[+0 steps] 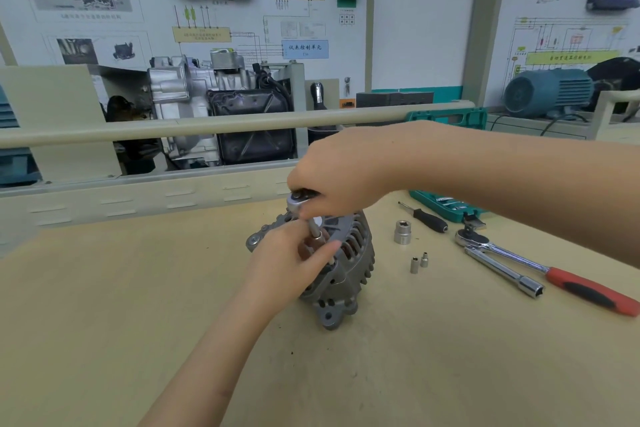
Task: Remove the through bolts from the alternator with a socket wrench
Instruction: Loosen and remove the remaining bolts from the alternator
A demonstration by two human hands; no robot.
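Note:
A grey alternator stands on the tan workbench, near the middle. A small socket wrench with an extension and socket points down into the alternator's top face. My right hand grips the wrench's head from above. My left hand holds the alternator's left side, its thumb and fingers curled round the socket shaft and housing. The bolt under the socket is hidden.
To the right lie a large socket, two small sockets, a black-handled driver, a red-handled ratchet, a tubular socket bar and a green tool case. A beige rail and display engine stand behind the bench.

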